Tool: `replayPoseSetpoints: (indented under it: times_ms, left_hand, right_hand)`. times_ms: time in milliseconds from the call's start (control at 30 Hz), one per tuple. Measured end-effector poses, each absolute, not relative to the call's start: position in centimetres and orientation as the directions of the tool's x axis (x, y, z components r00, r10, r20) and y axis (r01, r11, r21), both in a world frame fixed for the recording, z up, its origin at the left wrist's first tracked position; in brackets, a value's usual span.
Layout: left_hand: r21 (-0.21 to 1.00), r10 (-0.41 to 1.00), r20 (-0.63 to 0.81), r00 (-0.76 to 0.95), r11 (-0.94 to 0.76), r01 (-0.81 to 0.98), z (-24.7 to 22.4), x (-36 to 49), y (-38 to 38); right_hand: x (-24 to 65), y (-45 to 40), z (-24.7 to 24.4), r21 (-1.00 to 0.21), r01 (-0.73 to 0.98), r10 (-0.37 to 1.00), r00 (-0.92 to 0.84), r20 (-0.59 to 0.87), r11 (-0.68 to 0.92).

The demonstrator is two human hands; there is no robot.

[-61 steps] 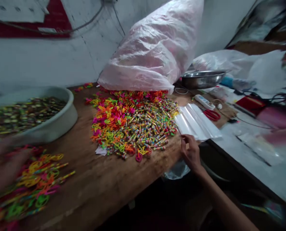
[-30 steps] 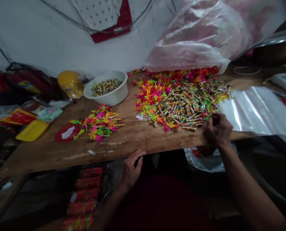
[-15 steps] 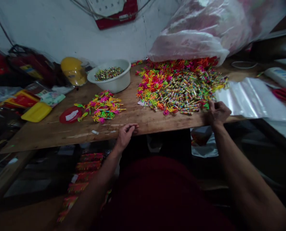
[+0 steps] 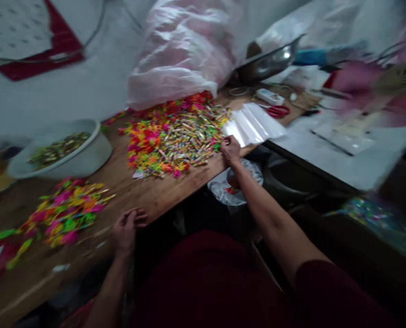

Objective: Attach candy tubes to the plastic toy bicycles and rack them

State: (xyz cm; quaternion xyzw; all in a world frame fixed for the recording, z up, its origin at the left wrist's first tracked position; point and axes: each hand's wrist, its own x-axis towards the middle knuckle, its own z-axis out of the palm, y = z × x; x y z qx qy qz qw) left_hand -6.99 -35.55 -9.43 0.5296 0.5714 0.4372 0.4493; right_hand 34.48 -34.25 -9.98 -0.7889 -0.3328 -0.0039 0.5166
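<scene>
My left hand (image 4: 126, 228) rests at the front edge of the wooden table, its fingers loosely bent and a little apart, with nothing visible in them. Left of it lies a small pile of bright plastic pieces (image 4: 69, 209). My right hand (image 4: 230, 149) is closed at the right end of a larger heap of small patterned tubes (image 4: 185, 136), beside a stack of clear plastic bags (image 4: 252, 125). What its fingers pinch, if anything, is hidden. Red, pink and yellow plastic pieces (image 4: 144, 136) lie along the heap's left side.
A white basin (image 4: 97, 150) holding more small pieces stands at the left. A large translucent sack (image 4: 182, 59) bulges behind the heap. Red-handled scissors (image 4: 277, 111), a white device (image 4: 270, 97), a metal bowl (image 4: 271, 64) and a pink fan (image 4: 363, 95) are at the right.
The view has swung to the right, bringing the fan and white side table into sight. My right hand stays by the bags, and my left hand stays near the table edge.
</scene>
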Motion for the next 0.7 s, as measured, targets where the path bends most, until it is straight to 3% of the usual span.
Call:
replayPoseSetpoints:
  times_ms: [233, 400, 500, 600, 700]
  left_hand:
    - [0.955, 0.989, -0.111, -0.094, 0.132, 0.267, -8.8, -6.1, -35.2]
    - [0.961, 0.997, -0.040, -0.069, 0.057, 0.272, -8.0, -5.2, -36.9]
    - [0.922, 0.999, 0.045, -0.001, -0.041, 0.386, -7.6, -6.1, -39.2]
    - [0.790, 1.000, -0.017, -0.013, 0.021, 0.613, -7.0, -9.1, -42.8]
    - [0.649, 0.993, -0.109, -0.050, 0.109, 0.753, -5.7, -12.8, -47.5]
  right_hand:
    - [35.3, -34.2, -10.6, -0.840, 0.521, 0.525, 0.762, 0.379, -0.151]
    - [34.7, -34.9, -10.4, -0.804, 0.592, 0.651, 0.631, 0.422, -0.054]
    - [34.0, -35.1, -10.2, -0.658, 0.752, 0.722, 0.475, 0.502, -0.037]
    - [33.4, -35.2, -10.2, -0.458, 0.882, 0.739, 0.379, 0.557, -0.107]
    - [33.2, -35.0, -10.5, -0.438, 0.885, 0.736, 0.402, 0.545, -0.160]
